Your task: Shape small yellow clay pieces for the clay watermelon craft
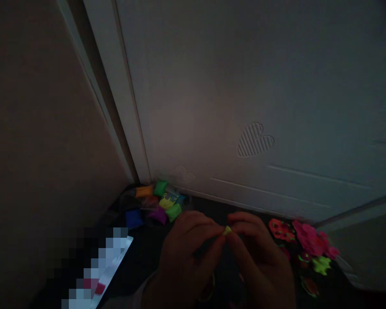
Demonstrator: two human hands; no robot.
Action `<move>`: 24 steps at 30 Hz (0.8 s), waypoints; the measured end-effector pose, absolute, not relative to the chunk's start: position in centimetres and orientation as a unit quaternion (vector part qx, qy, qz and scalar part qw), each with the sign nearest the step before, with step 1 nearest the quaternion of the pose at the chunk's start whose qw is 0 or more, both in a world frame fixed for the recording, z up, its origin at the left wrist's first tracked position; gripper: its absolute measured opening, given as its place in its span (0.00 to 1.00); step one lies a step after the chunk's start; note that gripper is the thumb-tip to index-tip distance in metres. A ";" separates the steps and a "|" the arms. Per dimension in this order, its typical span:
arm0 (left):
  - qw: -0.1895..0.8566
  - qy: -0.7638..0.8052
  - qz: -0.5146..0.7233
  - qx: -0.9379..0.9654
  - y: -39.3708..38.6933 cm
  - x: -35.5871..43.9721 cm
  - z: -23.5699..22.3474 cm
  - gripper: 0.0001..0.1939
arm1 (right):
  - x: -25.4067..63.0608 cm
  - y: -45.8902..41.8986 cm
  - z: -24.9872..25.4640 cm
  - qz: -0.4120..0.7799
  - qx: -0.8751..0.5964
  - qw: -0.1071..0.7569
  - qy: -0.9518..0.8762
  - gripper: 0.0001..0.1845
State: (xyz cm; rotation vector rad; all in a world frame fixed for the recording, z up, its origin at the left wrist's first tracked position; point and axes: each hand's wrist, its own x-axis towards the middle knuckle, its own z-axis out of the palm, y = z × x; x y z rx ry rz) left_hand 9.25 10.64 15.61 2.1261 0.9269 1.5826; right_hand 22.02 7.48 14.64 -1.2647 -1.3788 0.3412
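Note:
My left hand [188, 253] and my right hand [263, 257] meet low in the middle of the view. Between their fingertips is a small yellow piece of what looks like modelling clay [227, 231]. Thumb and fingers of both hands are pinched on it, so only its top shows. Beyond my right hand lie soft-looking shaped pieces: a red-orange one [281, 230], a pink flower-like cluster [313, 240] and a yellow-green one [321, 265]. Round outlines beneath my hands are mostly hidden and too dark to name.
Several coloured packets, among them a blue one [134, 218] and an orange one [144, 191], lie at the back left on a dark surface [209, 206]. A bright, partly pixelated screen [111, 270] is at lower left. A pale panel with embossed hearts [255, 140] stands behind. Light is dim.

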 end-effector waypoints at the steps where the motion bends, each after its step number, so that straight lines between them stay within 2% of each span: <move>1: 0.174 0.333 0.556 0.742 10.4 9.3 15.8 0.06 | 22.0 7.3 15.0 0.154 -0.548 0.577 -0.586 0.02; 6: 0.205 0.378 0.530 0.731 8.7 8.9 18.9 0.07 | 21.3 6.0 18.3 0.202 -0.572 0.548 -0.576 0.01; 16: 0.228 0.424 0.538 0.692 5.7 7.5 28.8 0.05 | 20.6 3.7 29.5 0.245 -0.542 0.503 -0.627 0.02; 24: 0.187 0.399 0.540 0.717 4.9 6.7 32.7 0.05 | 20.3 2.9 33.1 0.236 -0.520 0.499 -0.652 0.03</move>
